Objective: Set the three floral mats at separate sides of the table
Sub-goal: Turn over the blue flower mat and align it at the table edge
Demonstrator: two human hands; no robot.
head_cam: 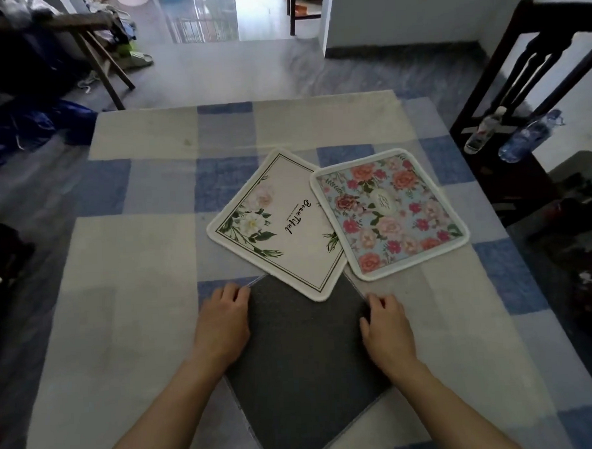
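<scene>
Three mats lie overlapping on the checked tablecloth [135,253]. A white mat [281,225] with green leaves and black script sits in the middle. A blue mat [388,212] covered in pink and red roses overlaps its right edge. Nearest me lies a mat with its dark grey underside [305,354] facing up, its far corner tucked under the white mat. My left hand [222,324] holds the grey mat's left edge, fingers curled at it. My right hand [385,326] grips the right edge the same way.
A dark wooden chair [527,85] stands at the table's right, with two plastic bottles [526,136] on its seat. Clothes and a folding rack [104,62] crowd the floor at the far left. The tablecloth's far half and left side carry nothing.
</scene>
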